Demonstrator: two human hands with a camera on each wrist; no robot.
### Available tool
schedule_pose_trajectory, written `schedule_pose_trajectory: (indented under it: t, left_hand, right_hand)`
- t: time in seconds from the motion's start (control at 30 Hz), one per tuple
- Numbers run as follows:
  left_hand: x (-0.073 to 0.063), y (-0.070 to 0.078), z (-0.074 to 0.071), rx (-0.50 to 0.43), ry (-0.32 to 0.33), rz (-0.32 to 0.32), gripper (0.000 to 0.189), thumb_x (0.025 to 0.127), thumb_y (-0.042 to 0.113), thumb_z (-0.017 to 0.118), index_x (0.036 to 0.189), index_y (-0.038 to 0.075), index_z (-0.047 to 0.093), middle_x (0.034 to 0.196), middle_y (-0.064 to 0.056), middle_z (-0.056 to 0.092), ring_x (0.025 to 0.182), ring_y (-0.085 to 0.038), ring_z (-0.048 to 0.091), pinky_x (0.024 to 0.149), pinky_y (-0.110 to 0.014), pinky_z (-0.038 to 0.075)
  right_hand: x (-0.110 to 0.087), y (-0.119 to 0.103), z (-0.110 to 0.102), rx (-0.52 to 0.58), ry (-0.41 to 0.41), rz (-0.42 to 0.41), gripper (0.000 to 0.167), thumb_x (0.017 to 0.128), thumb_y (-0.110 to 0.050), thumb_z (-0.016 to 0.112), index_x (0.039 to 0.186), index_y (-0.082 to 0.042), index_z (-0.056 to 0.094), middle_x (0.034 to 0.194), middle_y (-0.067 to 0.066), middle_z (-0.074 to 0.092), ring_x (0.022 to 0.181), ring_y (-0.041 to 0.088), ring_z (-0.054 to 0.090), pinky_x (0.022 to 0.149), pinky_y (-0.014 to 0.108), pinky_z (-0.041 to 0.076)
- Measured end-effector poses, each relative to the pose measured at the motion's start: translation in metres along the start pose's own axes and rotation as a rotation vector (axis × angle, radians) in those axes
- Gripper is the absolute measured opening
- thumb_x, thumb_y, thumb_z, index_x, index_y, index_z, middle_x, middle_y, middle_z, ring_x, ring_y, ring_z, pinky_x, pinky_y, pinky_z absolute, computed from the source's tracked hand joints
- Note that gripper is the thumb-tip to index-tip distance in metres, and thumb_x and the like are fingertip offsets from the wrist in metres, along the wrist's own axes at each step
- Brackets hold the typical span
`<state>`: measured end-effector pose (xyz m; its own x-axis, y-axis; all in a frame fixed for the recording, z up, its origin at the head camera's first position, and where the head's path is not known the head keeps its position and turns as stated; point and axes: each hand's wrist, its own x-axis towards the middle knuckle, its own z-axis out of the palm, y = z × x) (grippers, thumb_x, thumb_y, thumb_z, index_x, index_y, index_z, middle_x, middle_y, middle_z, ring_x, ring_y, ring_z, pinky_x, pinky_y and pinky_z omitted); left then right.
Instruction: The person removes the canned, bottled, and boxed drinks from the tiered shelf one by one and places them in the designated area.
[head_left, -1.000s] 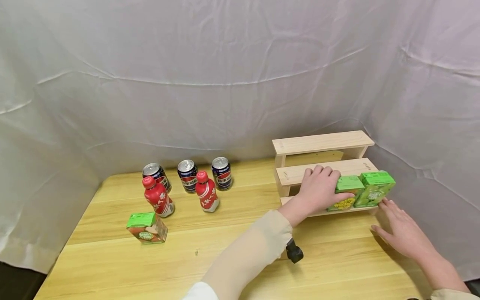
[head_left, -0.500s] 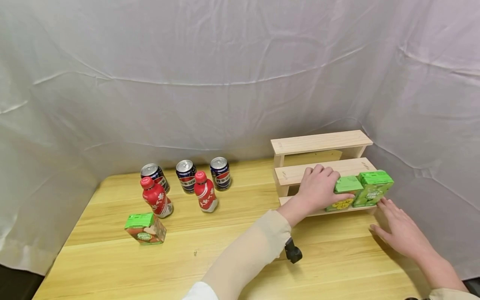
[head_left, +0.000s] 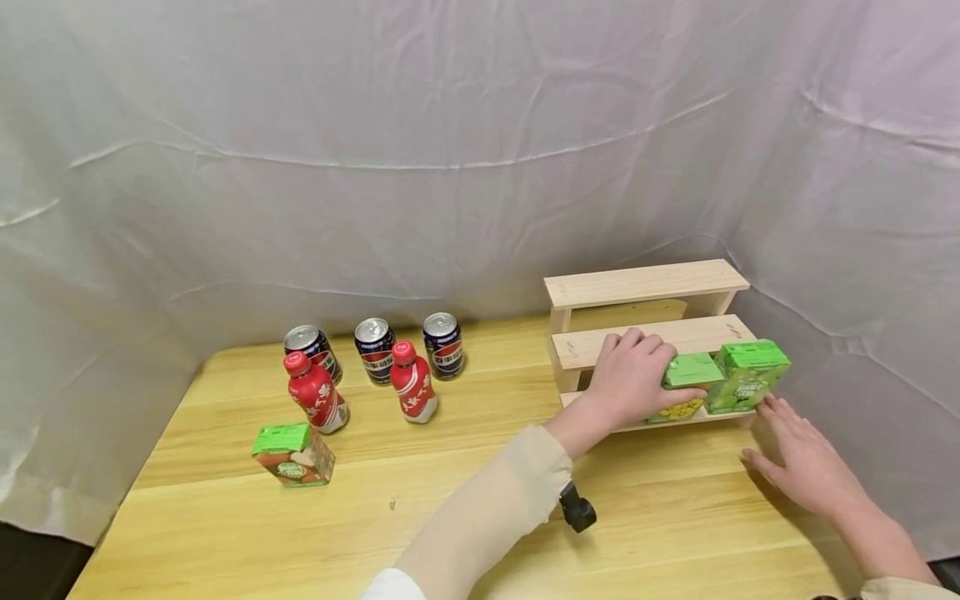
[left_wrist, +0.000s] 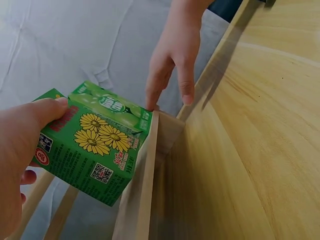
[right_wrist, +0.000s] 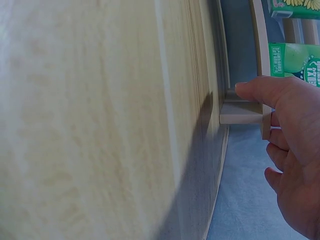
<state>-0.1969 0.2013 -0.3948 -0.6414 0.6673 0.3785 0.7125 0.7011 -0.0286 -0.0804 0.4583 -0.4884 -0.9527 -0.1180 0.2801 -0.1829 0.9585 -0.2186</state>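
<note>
My left hand grips a green drink carton with yellow flowers, its thumb lying across the carton's face in the left wrist view. That carton is at the lowest level of a stepped wooden shelf; its base is partly hidden. Just to its right a second green drink carton stands on the same board. At the shelf's right end is my right hand, fingers extended and fingertips against or very near the board's end. In the right wrist view its thumb points past the board's edge.
To the left on the wooden table stand a drink carton with a green top, two red bottles and three dark blue cans. Grey cloth hangs behind and along the sides.
My left hand and the flowered carton have shifted slightly left, and the gap to the other carton looks a little wider. My right hand stays in place.
</note>
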Motion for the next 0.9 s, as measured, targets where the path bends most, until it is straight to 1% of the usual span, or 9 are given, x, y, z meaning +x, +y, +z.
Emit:
schedule_pose_trajectory:
  t: [0.1, 0.27, 0.5, 0.7, 0.9]
  left_hand:
    - [-0.004, -0.003, -0.004, -0.008, 0.002, -0.002, 0.059, 0.080, 0.083, 0.044, 0.111, 0.035, 0.061, 0.112, 0.020, 0.062, 0.106, -0.005, 0.049, 0.083, -0.026, 0.035]
    - [-0.014, -0.010, -0.014, -0.022, 0.025, -0.007, 0.057, 0.080, 0.082, 0.045, 0.107, 0.034, 0.061, 0.113, 0.020, 0.061, 0.109, -0.006, 0.048, 0.084, -0.026, 0.036]
    - [-0.030, -0.020, -0.029, -0.049, 0.063, -0.024, 0.055, 0.080, 0.081, 0.049, 0.105, 0.033, 0.061, 0.112, 0.019, 0.062, 0.106, -0.006, 0.048, 0.084, -0.026, 0.036]
    - [-0.045, -0.031, -0.036, -0.047, 0.125, -0.025, 0.055, 0.078, 0.079, 0.054, 0.104, 0.032, 0.061, 0.110, 0.019, 0.063, 0.105, -0.006, 0.048, 0.086, -0.027, 0.035]
    - [-0.057, -0.044, -0.037, -0.026, 0.241, 0.003, 0.055, 0.076, 0.077, 0.060, 0.103, 0.029, 0.065, 0.105, 0.017, 0.066, 0.102, -0.007, 0.051, 0.088, -0.029, 0.037]
  right_hand:
    - [-0.001, 0.000, 0.001, 0.002, -0.002, 0.003, 0.076, 0.093, -0.024, 0.065, 0.143, 0.018, 0.027, 0.154, 0.036, 0.018, 0.149, 0.044, 0.005, 0.121, 0.048, -0.005]
    - [0.000, 0.001, 0.001, -0.004, 0.004, -0.001, 0.075, 0.093, -0.024, 0.064, 0.143, 0.018, 0.027, 0.155, 0.035, 0.017, 0.150, 0.043, 0.003, 0.122, 0.045, -0.007]
    - [-0.001, 0.002, 0.003, -0.014, 0.022, -0.022, 0.076, 0.092, -0.023, 0.065, 0.144, 0.018, 0.027, 0.155, 0.034, 0.016, 0.150, 0.042, 0.003, 0.121, 0.039, -0.010]
    - [-0.001, 0.000, 0.002, -0.008, 0.028, -0.028, 0.076, 0.091, -0.022, 0.065, 0.143, 0.019, 0.027, 0.155, 0.034, 0.015, 0.150, 0.042, 0.003, 0.121, 0.038, -0.010]
    - [0.000, -0.001, 0.000, -0.003, 0.016, -0.019, 0.076, 0.092, -0.024, 0.065, 0.142, 0.020, 0.028, 0.154, 0.035, 0.015, 0.149, 0.045, 0.005, 0.121, 0.041, -0.009]
